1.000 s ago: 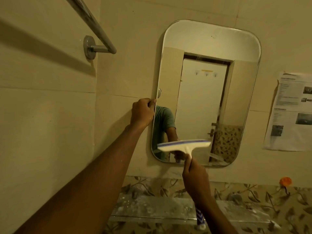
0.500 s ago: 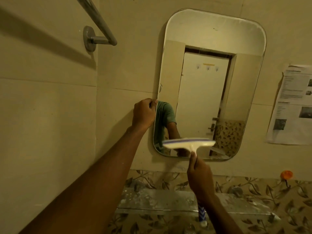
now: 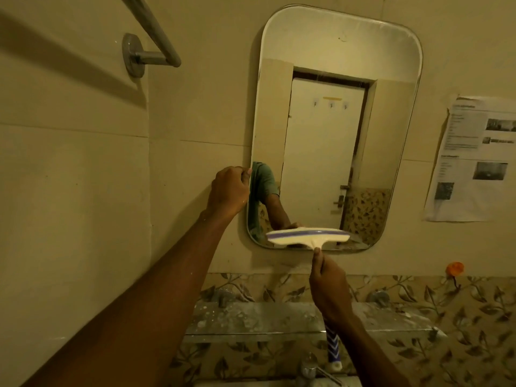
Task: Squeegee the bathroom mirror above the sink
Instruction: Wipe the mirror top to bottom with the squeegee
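A rounded rectangular mirror [image 3: 335,113] hangs on the beige tiled wall. It reflects a white door and part of a person in a green shirt. My left hand [image 3: 228,191] grips the mirror's left edge about two thirds of the way down. My right hand [image 3: 329,286] is closed around the handle of a white squeegee [image 3: 307,234] with a blue-striped head. The head lies level across the mirror's bottom edge, left of centre. The handle's blue and white end sticks out below my wrist.
A metal towel bar [image 3: 150,29] is fixed to the side wall at upper left. A printed paper sheet [image 3: 474,157] hangs right of the mirror. Below are a spotted glass shelf [image 3: 251,319], an orange wall hook [image 3: 455,268], leaf-pattern tiles and a tap [image 3: 308,368].
The squeegee and my right hand have slid a little further down, from just above the mirror's bottom edge onto it. My left hand has stayed on the mirror's left edge.
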